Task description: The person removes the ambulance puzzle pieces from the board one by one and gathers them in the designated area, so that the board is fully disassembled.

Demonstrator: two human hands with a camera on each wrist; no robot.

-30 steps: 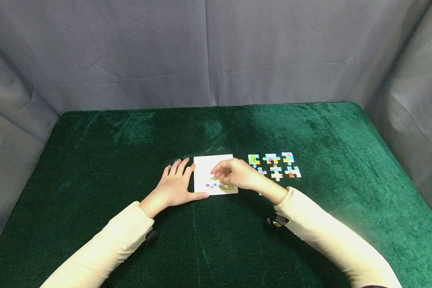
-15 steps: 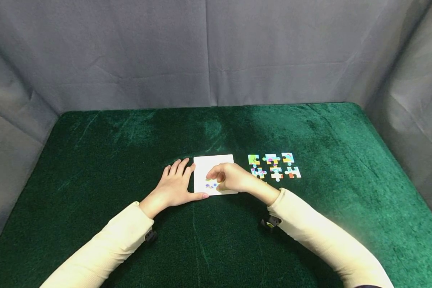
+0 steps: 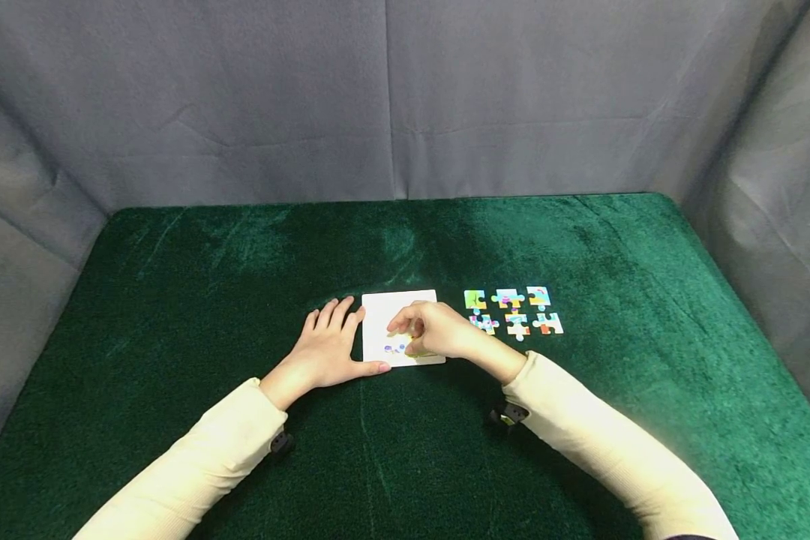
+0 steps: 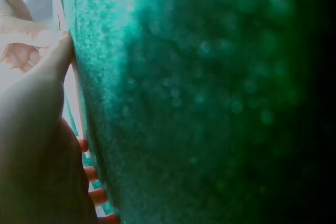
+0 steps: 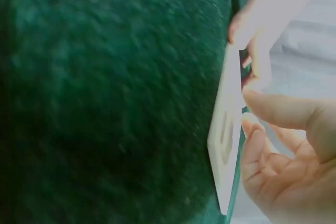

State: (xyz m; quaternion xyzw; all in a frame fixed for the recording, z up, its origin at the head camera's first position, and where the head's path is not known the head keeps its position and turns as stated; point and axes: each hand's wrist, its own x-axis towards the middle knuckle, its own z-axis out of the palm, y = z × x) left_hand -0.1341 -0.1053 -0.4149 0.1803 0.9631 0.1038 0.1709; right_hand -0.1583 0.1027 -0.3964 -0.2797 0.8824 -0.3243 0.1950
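Observation:
In the head view a white puzzle board (image 3: 378,311) lies on the green cloth, with small purple and blue marks (image 3: 391,349) near its front. My left hand (image 3: 327,349) is spread on its left side, the thumb on its front left corner and the fingertips by its left edge. Over the board's right half is my right hand (image 3: 439,330), thumb and fingers curled around a yellowish puzzle piece (image 3: 402,337) that they mostly hide. The right wrist view shows the white board (image 5: 226,124) edge-on beside the fingertips of that hand.
Several colourful jigsaw pieces (image 3: 510,298) lie in two rows right of the board. Green velvety cloth (image 3: 243,255) covers the table, and a grey curtain (image 3: 256,97) hangs behind it.
My right hand has shifted slightly left and toward me over the board, its thumb and fingers coming down around the yellowish puzzle piece. The left hand stays in place.

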